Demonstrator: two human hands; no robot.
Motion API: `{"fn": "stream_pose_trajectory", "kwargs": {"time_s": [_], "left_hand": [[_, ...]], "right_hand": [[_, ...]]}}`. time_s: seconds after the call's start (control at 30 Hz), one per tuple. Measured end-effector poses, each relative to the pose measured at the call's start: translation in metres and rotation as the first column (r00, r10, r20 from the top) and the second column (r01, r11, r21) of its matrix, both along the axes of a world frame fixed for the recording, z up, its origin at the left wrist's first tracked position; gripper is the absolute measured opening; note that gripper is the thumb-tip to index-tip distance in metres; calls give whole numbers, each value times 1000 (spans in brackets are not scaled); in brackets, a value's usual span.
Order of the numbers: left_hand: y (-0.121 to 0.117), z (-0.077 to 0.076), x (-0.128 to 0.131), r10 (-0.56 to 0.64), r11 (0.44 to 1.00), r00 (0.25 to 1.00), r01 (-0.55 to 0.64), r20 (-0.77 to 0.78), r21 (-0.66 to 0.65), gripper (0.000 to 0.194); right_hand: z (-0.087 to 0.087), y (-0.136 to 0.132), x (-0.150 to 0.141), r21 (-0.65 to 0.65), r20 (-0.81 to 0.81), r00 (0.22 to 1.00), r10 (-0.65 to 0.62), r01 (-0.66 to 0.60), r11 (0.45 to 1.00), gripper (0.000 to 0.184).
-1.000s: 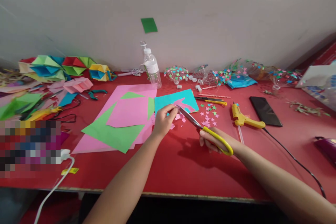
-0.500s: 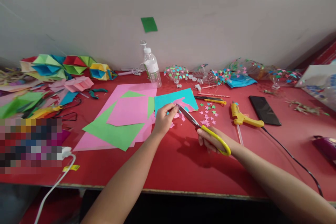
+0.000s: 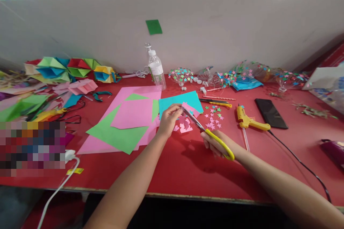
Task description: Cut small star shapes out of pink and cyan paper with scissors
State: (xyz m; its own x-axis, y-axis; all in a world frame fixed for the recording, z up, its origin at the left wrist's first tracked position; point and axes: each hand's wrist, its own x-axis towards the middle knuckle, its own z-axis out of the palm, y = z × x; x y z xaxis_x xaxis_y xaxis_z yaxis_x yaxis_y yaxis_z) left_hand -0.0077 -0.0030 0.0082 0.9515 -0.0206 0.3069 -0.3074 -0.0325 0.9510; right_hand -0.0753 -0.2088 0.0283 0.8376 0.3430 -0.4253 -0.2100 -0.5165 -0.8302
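Note:
My left hand (image 3: 170,118) is closed in a pinch at the tip of the scissors, on a small pink paper piece (image 3: 191,109) largely hidden by fingers and blades. Yellow-handled scissors (image 3: 219,142) are gripped in my right hand (image 3: 215,146), their blades pointing to the left fingertips. Behind the left hand lies a blue paper sheet (image 3: 174,101). Pink paper scraps (image 3: 185,126) are heaped on the table below the blades. Small cut paper stars (image 3: 213,116), pink and green, lie scattered to the right of them.
Pink and green paper sheets (image 3: 131,114) overlap at left. A plastic bottle (image 3: 156,69) stands by the partition. A yellow glue gun (image 3: 249,121) and black phone (image 3: 271,113) lie at right. Box cutters (image 3: 217,102) and star-covered clear pieces (image 3: 181,76) are farther back.
More pink scraps lie below the blades, and the pink piece by my left fingers looks smaller. Both hands stay nearly in place; the view has shifted slightly.

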Motion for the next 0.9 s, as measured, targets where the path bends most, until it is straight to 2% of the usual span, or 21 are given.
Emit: {"fn": "stream_pose_trajectory", "kwargs": {"time_s": [0.27, 0.4, 0.5, 0.63, 0.8, 0.9], "left_hand": [[-2, -3, 0, -21, 997, 1000, 20, -12, -77, 23], [-4, 1, -1, 14, 994, 995, -25, -100, -109, 22], [-5, 1, -1, 18, 994, 989, -34, -149, -109, 22], [-10, 0, -6, -97, 994, 978, 88, -184, -59, 23], [-22, -2, -17, -268, 962, 938, 275, -220, 1, 21], [-21, -5, -14, -246, 969, 951, 247, -185, -20, 21]], "right_hand": [[-7, 0, 3, -23, -26, 999, -47, 47, 999, 49], [-13, 1, 4, 68, 13, 997, -71, 70, 995, 48], [-12, 2, 5, 154, 91, 979, -180, 165, 974, 46], [-9, 1, 9, 241, 138, 934, -331, 293, 925, 45], [-19, -2, 16, 372, 101, 955, -277, 222, 901, 32], [-27, -4, 20, 428, 99, 959, -266, 200, 881, 25]]}}
